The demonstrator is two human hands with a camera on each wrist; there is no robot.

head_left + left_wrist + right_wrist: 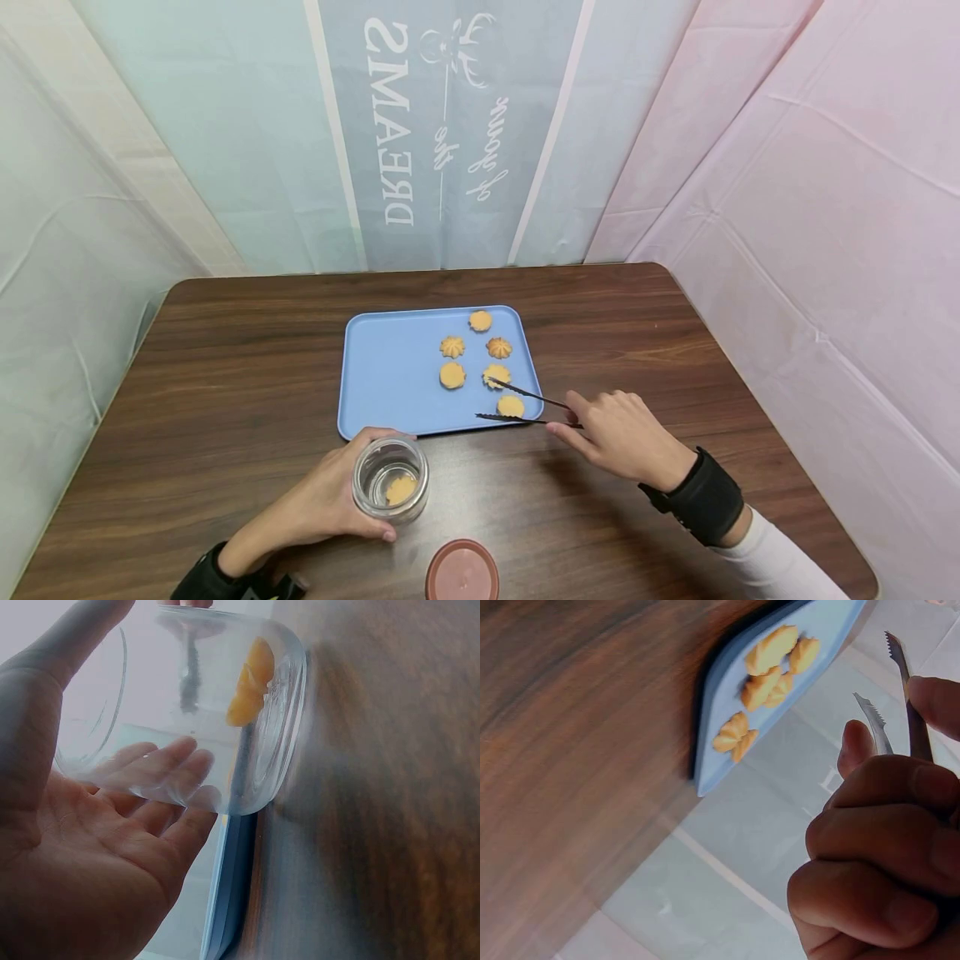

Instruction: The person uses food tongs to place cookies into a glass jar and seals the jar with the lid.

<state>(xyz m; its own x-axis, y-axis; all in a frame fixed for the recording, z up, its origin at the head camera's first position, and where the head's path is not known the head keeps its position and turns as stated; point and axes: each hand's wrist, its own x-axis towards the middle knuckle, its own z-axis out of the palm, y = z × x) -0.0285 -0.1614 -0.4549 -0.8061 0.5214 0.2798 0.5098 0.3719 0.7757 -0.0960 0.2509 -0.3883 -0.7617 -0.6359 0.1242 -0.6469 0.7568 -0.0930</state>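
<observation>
Wood-grained surface (247, 375) before hanging cloth (262, 125) carries a blue tray (390, 375) with six cookies (452, 375); a reddish lid (462, 572) lies near the jar. Left grip (326, 500) curls round that glass jar (424, 479), which contains one cookie (401, 490). Right grip (622, 433) is clamped on tongs (919, 735), their tips apart at the tray's near right corner, apparently pinching nothing. Picking up another cookie seems the step in hand; the next move likely calls for straddling one, squeezing gently and bringing it over the jar's mouth.
</observation>
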